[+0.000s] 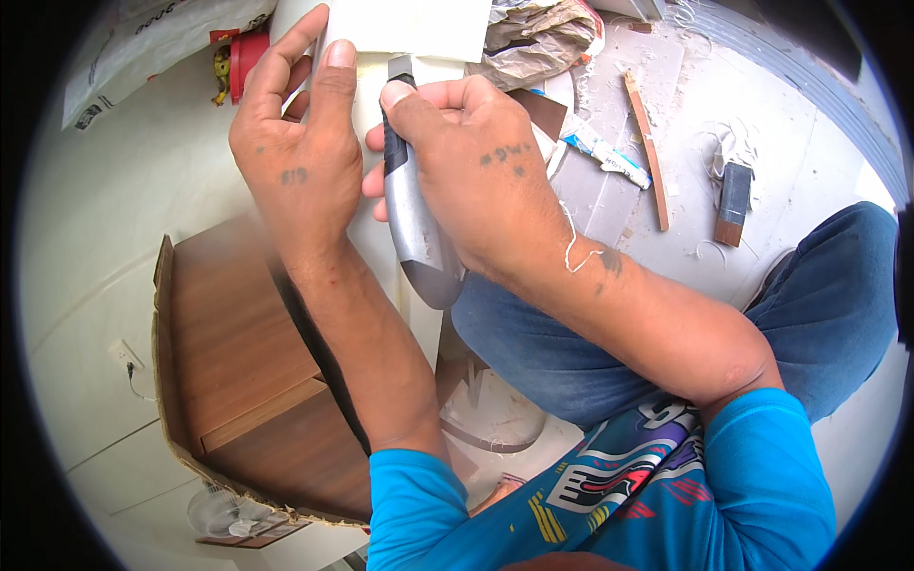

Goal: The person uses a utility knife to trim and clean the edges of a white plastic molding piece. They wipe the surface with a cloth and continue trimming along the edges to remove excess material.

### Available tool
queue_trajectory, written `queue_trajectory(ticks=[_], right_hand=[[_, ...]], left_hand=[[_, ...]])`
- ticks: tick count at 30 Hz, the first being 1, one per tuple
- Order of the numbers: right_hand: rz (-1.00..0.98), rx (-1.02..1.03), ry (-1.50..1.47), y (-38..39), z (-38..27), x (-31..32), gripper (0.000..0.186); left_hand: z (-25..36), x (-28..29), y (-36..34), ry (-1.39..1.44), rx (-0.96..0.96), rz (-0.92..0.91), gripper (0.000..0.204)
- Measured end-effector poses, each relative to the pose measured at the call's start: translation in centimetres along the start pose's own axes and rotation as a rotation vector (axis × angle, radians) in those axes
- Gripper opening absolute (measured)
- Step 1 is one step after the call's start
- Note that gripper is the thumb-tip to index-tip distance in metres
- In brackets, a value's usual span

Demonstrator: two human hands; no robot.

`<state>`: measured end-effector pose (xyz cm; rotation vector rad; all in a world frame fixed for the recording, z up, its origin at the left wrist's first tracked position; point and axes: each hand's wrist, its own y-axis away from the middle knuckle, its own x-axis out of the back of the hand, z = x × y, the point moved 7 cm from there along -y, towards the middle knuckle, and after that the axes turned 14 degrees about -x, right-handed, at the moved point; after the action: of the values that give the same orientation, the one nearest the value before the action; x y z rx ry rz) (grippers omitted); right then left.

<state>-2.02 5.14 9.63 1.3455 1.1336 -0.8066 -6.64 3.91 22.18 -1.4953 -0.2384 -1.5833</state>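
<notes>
My right hand (476, 171) grips a grey-and-black utility knife (419, 247), its short metal tip lying at the lower edge of a white board (414, 24) at top centre. My left hand (300, 152) holds the left side of the white piece, thumb beside it and fingers bent; where the fingertips press is partly hidden. A pale strip runs down behind both hands, mostly covered by them and the knife. A thin white shaving hangs over my right wrist.
Crumpled brown paper (533, 52), a blue-white tube (609, 157), a wooden strip (647, 152) and a dark block (733, 200) with shavings lie right. Left are a red container (246, 67), white sack (152, 48) and wood panels (228, 314) with cardboard edging. My bent leg is at right.
</notes>
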Motion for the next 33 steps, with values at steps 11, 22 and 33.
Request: queue_trajectory(ticks=[11, 22, 33], right_hand=[[0.033, 0.118, -0.017, 1.7, -1.2, 0.8, 0.032], [0.213, 0.283, 0.159, 1.5, -4.7, 3.9, 0.041], [0.279, 0.244, 0.176, 0.6, -4.6, 5.6, 0.032]], left_hand=[[-2.5, 0.3, -0.2, 0.056, -0.278, -0.054, 0.042], [-0.8, -1.9, 0.1, -0.542, -0.498, -0.148, 0.076], [-0.5, -1.9, -0.3, -0.504, -0.420, -0.171, 0.075]])
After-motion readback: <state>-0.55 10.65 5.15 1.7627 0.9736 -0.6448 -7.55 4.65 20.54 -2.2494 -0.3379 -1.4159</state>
